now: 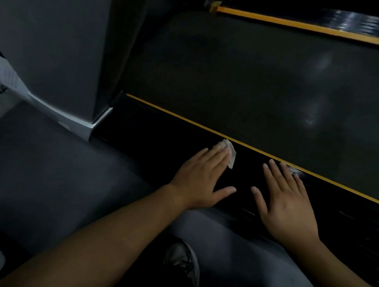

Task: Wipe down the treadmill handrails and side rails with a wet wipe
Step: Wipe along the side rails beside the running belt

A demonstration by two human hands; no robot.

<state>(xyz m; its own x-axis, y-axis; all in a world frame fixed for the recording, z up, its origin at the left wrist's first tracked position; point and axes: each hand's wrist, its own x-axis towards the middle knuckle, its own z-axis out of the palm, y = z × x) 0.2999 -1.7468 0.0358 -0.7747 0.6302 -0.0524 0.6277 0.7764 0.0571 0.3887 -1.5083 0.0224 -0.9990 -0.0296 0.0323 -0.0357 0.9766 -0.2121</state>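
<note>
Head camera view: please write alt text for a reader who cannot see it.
The person's left hand presses a white wet wipe flat on the treadmill's black side rail, close to its yellow stripe. The right hand lies flat on the same rail. The dark belt runs beyond the stripe.

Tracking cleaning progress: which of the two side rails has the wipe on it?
The near side rail, on this side of the belt: the left hand presses the wet wipe on it. The far side rail has no hand on it.

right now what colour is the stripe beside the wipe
Yellow stripe edging the black side rail, head view.
</note>
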